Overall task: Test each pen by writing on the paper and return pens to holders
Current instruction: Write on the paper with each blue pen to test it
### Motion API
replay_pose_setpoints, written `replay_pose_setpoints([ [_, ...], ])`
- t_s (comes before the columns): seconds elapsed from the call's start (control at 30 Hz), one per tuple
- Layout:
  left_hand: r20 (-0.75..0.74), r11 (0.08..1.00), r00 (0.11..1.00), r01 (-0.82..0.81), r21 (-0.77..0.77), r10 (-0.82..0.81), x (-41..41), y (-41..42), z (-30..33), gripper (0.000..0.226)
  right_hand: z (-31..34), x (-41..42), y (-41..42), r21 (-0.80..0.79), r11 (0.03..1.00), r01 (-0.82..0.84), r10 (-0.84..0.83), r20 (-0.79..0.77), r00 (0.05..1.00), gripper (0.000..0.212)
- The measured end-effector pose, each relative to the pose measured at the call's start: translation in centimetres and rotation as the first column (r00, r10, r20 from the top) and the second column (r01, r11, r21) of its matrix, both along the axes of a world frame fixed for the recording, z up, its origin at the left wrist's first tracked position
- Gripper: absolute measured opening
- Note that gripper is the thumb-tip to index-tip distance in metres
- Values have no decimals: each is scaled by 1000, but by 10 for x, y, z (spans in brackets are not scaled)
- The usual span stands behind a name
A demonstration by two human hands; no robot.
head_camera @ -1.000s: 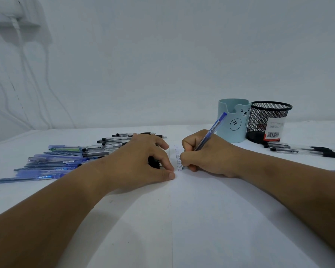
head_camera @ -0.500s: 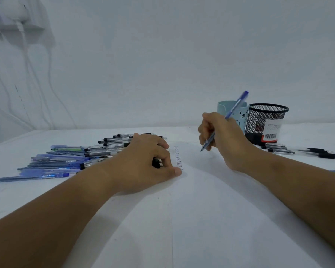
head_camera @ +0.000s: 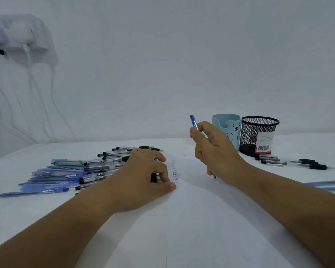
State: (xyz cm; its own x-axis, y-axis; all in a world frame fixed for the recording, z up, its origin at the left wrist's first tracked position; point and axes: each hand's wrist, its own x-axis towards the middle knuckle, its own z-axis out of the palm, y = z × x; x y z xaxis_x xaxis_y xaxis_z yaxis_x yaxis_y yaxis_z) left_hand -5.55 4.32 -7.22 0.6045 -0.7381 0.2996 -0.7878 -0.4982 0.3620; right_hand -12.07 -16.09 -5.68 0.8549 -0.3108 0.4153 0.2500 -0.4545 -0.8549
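White table [head_camera: 46, 219] against a bare white wall [head_camera: 162, 64]; cables hang at far left. Right hand [head_camera: 215, 149] grips a blue pen [head_camera: 193, 122] above the paper [head_camera: 201, 219]. Left hand [head_camera: 143, 178], fingers curled, presses the paper's edge beside the pen pile [head_camera: 70, 171]. Teal holder [head_camera: 228, 128] and mesh holder [head_camera: 259, 136] stand behind.

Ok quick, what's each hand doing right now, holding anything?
Left hand: fingers curled, resting on the paper; a dark object shows under them, a grip cannot be told.
Right hand: raised above the paper, holding the blue pen.
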Motion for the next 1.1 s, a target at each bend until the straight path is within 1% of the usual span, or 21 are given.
replay_pose_setpoints([
  [0.27,64,1000,998,-14,20,12,-5,-4,2,23,-2,-2,-3,-17,1000,-23,24,41,999,29],
  [0.33,104,1000,995,6,5,-6,-5,-5,1,29,1,-3,-3,-50,998,-46,48,47,998,29],
  [0.4,143,998,989,54,-44,-47,-5,-8,-2,40,6,-5,-3,-119,992,-39,44,37,998,27],
  [0.43,155,994,985,87,-72,-76,-8,-9,-2,43,10,-6,-4,-169,985,-27,30,15,999,27],
  [0.5,170,982,974,168,-83,-152,-18,-15,-2,40,21,-9,-9,-296,955,-17,4,-43,999,27],
  [0.53,170,977,967,202,-70,-188,-23,-18,-2,37,28,-11,-13,-346,938,-20,-3,-66,998,22],
  [0.57,164,973,963,225,-55,-213,-28,-21,-2,36,36,-16,-17,-383,923,-29,-6,-89,996,12],
  [0.6,158,970,960,241,-41,-232,-30,-23,-3,37,43,-20,-22,-424,905,-31,-17,-109,994,8],
  [0.67,161,962,950,273,-12,-267,-31,-25,-5,41,55,-31,-36,-526,850,-9,-73,-134,988,17],
  [0.73,159,955,943,296,12,-294,-30,-27,-7,40,62,-44,-54,-598,802,21,-140,-154,978,13],
  [0.8,127,956,948,295,-2,-292,-28,-26,-8,35,62,-56,-78,-645,764,30,-212,-206,955,7],
  [0.87,102,957,953,290,-21,-287,-27,-26,-10,33,56,-70,-103,-675,738,17,-265,-266,927,7],
  [0.97,80,958,956,286,-34,-283,-27,-27,-11,37,45,-92,-131,-710,704,-24,-306,-334,892,12],
  [1.1,104,956,952,292,-41,-286,-29,-28,-11,42,32,-112,-152,-724,687,-62,-355,-409,841,24],
])
